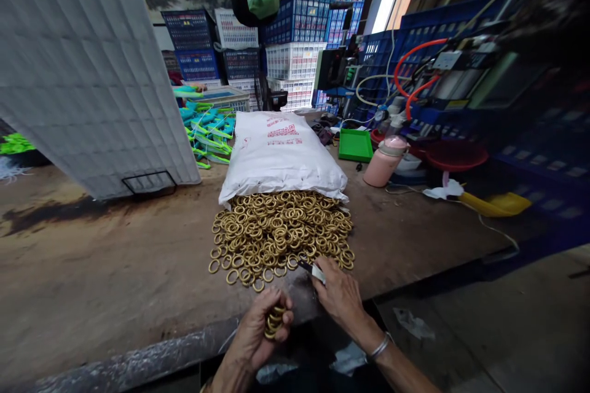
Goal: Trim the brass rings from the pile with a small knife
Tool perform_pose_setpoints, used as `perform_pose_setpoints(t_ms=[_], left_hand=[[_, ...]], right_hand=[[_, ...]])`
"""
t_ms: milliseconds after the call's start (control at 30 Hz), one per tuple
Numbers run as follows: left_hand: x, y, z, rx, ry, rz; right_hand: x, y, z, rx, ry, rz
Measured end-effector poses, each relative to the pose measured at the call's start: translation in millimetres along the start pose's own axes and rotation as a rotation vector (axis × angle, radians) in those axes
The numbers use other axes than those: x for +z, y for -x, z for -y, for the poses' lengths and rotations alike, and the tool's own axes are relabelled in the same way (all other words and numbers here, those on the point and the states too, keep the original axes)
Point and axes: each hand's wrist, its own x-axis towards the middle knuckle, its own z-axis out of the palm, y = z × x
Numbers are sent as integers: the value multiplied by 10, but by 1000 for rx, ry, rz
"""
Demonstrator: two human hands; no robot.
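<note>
Several brass-coloured metal rings (275,321) are stacked in my left hand (254,333), its fingers curled round them near the table's front edge. My right hand (340,292) grips a small slim tool (318,273) with a white part and a dark tip; its exact kind does not show. The tip points at the near right side of a heap of similar rings (281,230), touching or just above it. Behind the heap lies a full white sack (286,156) with red print, its near edge resting against the rings.
A tall white quilted panel (92,73) stands at left. Green and turquoise plastic pieces (209,126) lie beside the sack. On the right are a green tray (355,145), a pink bottle (385,161), a yellow scoop (500,204) and a machine with orange hoses (405,67). Crates (295,61) stand behind.
</note>
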Motion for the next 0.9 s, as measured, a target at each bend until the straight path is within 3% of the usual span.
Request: perform_pose_setpoints(t_ms=[167, 367, 533, 667, 767, 900], left_hand=[[107, -37, -39, 95, -154, -26], [86, -96, -39, 504, -762, -182], [23, -110, -27, 707, -983, -69], [42, -88, -39, 726, -1029, -86], [71, -72, -52, 703, -1049, -111], [98, -67, -68, 677, -1025, -107]], right_hand=[[0, -35, 2, 17, -203, 47], [-44, -133, 203, 129, -787, 226], [-85, -104, 381, 332, -1109, 487], [-65, -66, 418, 438, -1199, 617], [-37, -57, 404, 433, -1209, 576], [-36, -66, 387, 201, -1033, 390]])
